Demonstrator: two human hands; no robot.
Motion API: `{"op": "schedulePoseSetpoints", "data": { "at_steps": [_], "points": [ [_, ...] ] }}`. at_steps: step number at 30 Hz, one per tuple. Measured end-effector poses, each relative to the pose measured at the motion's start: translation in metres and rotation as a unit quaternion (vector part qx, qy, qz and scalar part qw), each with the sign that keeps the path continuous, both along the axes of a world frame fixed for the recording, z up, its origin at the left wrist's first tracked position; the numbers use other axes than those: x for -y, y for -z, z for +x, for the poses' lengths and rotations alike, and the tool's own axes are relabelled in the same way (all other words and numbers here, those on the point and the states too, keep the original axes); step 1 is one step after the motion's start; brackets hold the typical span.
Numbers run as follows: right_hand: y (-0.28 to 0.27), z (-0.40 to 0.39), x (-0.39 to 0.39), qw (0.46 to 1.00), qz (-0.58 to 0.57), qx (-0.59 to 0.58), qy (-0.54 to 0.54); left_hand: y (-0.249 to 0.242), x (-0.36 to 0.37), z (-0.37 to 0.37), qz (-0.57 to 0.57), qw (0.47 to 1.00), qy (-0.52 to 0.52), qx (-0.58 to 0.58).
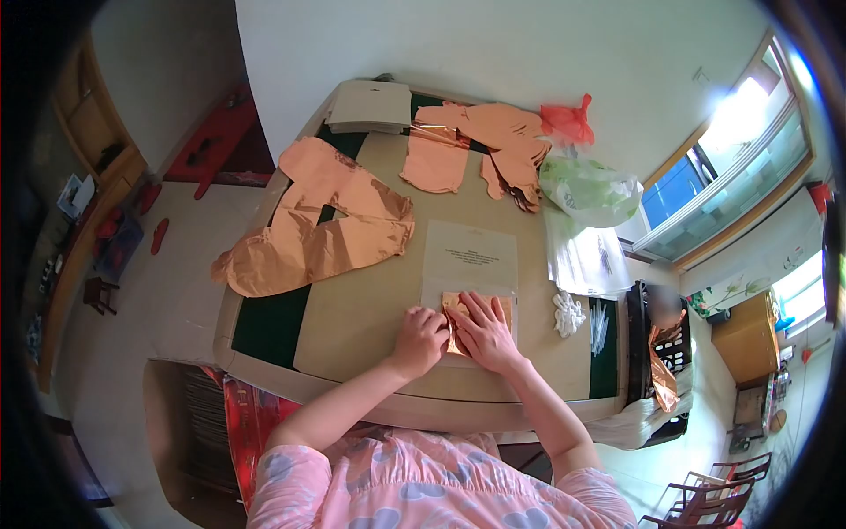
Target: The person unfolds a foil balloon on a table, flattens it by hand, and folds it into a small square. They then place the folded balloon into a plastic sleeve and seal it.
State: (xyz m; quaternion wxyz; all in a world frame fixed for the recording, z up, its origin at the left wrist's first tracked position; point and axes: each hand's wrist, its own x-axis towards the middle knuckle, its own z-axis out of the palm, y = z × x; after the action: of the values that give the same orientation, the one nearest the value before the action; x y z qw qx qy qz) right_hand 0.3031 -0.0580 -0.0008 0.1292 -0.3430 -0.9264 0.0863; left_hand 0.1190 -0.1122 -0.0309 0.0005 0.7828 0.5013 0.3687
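A folded rose-gold foil piece lies on the table near the front edge, partly inside a clear flat bag with a white printed card. My right hand lies flat on the foil, fingers spread and pressing it down. My left hand is curled beside it and pinches the foil's left edge. Much of the foil is hidden under both hands.
Large flat rose-gold foil shapes cover the table's left, more at the back with a stack of grey cards. Plastic bags, clear sleeves and white bits sit right. A black crate stands beside the table.
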Motion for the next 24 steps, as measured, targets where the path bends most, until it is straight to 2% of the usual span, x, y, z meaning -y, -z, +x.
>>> {"op": "schedulePoseSetpoints", "data": {
  "at_steps": [3,6,12,15,18,21,24],
  "points": [
    [-0.001,0.0,-0.001,1.0,-0.001,0.0,0.0,-0.004,0.012,-0.001,0.015,0.998,0.009,-0.061],
    [-0.001,-0.001,0.0,1.0,-0.001,0.001,0.001,-0.006,0.023,-0.001,-0.023,0.997,0.008,-0.072],
    [-0.001,0.001,0.001,1.0,-0.002,-0.006,0.003,-0.015,0.035,-0.015,-0.069,0.995,0.058,-0.049],
    [0.0,0.002,0.001,1.0,-0.006,-0.005,0.003,0.0,0.031,-0.024,-0.09,0.991,0.08,-0.064],
    [-0.001,0.001,0.002,1.0,-0.006,0.001,0.004,0.002,0.028,-0.026,-0.108,0.991,0.077,-0.001],
    [0.001,0.002,0.001,1.0,-0.004,0.003,0.004,-0.012,0.028,-0.023,-0.053,0.992,0.084,-0.083],
    [0.001,0.002,0.001,1.0,-0.004,0.005,0.005,-0.009,0.03,-0.024,-0.066,0.988,0.071,-0.12]
  ]
}}
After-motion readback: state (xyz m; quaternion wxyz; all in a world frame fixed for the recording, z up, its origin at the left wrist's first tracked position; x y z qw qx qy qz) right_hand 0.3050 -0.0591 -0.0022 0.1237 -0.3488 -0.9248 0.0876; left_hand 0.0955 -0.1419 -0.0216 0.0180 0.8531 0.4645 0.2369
